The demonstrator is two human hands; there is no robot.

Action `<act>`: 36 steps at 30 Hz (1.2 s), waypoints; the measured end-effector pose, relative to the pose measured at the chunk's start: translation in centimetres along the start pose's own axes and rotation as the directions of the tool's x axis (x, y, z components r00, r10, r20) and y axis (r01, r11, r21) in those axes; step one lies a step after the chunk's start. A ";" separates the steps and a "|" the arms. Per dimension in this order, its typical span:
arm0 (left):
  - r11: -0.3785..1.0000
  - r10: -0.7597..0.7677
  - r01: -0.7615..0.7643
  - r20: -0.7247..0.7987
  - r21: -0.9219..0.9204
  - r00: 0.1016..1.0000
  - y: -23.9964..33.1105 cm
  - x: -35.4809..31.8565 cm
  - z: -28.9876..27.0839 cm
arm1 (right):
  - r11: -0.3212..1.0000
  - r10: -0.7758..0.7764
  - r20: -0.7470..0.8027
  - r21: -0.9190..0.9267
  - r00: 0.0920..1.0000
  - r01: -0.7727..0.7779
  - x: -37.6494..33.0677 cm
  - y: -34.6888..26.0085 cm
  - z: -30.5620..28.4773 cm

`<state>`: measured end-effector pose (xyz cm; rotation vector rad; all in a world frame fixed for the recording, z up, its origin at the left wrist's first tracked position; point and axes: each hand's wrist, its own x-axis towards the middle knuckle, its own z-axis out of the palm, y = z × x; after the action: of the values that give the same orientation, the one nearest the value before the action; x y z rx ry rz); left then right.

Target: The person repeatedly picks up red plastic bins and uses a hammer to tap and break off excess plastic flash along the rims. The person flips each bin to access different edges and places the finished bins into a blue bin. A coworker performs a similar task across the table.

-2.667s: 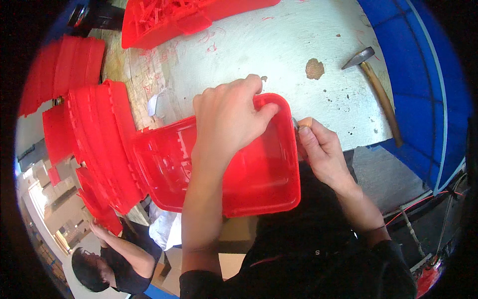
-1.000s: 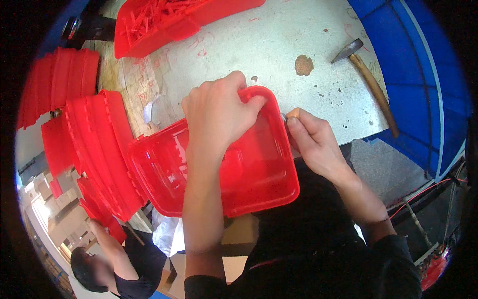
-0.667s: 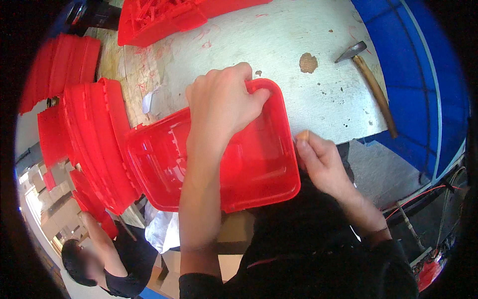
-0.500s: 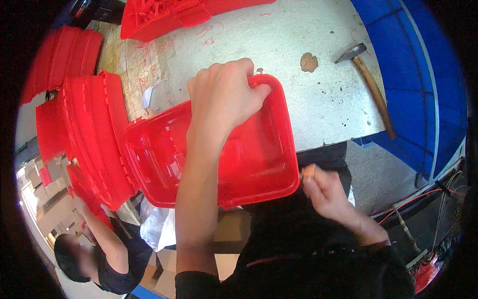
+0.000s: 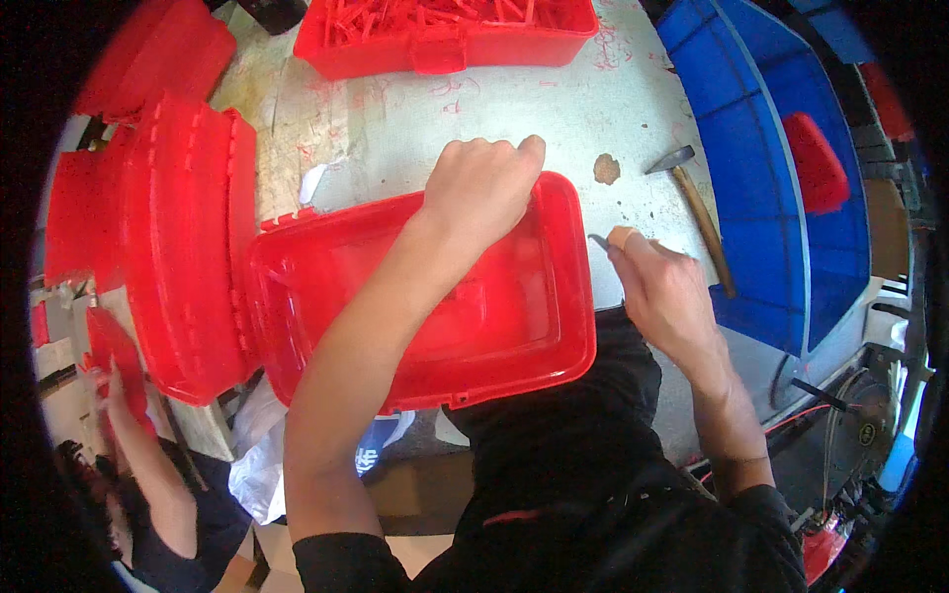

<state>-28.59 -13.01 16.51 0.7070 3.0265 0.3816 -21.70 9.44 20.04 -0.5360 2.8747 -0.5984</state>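
A shallow red plastic tray-like lid lies tilted across the near edge of the worktable, its hollow side facing up. My left hand reaches over it and is closed on its far rim near the right corner. Just off the lid's right edge, my right hand is closed round a small trimming tool with a thin, curved grey tip; its handle is hidden in the fingers. Something tan-orange is wrapped round one finger of that hand. The tip points at the lid's rim, apart from it.
Stacked red plastic lids stand at the left. A red box of red plastic scraps sits at the far side. A hammer lies right, beside a blue bin. Another person's arm shows lower left, near a white plastic bag.
My right hand has risen from below the lid's near right corner to beside its right edge, and the tool tip now shows. My left hand keeps the rim. The view has shifted.
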 end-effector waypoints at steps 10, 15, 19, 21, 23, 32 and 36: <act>0.997 -0.015 -0.003 -0.231 -0.075 0.973 0.0 -0.4 2.2 | 0.954 0.129 0.039 -0.279 0.991 -0.113 1.7 -2.8 0.5; 0.997 0.016 -0.036 -0.292 -0.063 0.956 -0.3 -0.4 2.4 | 0.931 0.163 0.009 -0.333 0.987 -0.151 0.4 -3.8 1.3; 0.998 0.008 -0.027 -0.315 -0.057 0.949 -0.4 -0.4 2.6 | 0.930 0.138 -0.002 -0.345 0.990 -0.130 -1.5 -4.3 1.6; 0.998 0.006 -0.024 -0.285 -0.057 0.958 -0.4 -0.3 2.5 | 0.938 0.144 0.012 -0.320 0.990 -0.132 -1.7 -4.3 1.5; 0.997 0.002 -0.020 -0.247 -0.068 0.969 -0.3 -0.4 2.4 | 0.943 0.141 -0.034 -0.300 0.989 -0.144 -1.2 -4.2 1.3; 0.997 -0.022 -0.003 -0.296 -0.082 0.955 -0.4 -0.4 2.2 | 0.914 0.202 -0.045 -0.351 0.978 -0.205 2.5 -3.3 1.6; 0.998 -0.033 0.013 -0.305 -0.066 0.952 -0.4 -0.4 2.6 | 0.915 0.215 -0.026 -0.345 0.976 -0.210 1.5 -3.5 1.6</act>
<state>-28.26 -12.87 13.89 0.6640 3.2875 0.6396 -21.62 5.31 19.94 -0.2583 2.9839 -0.0528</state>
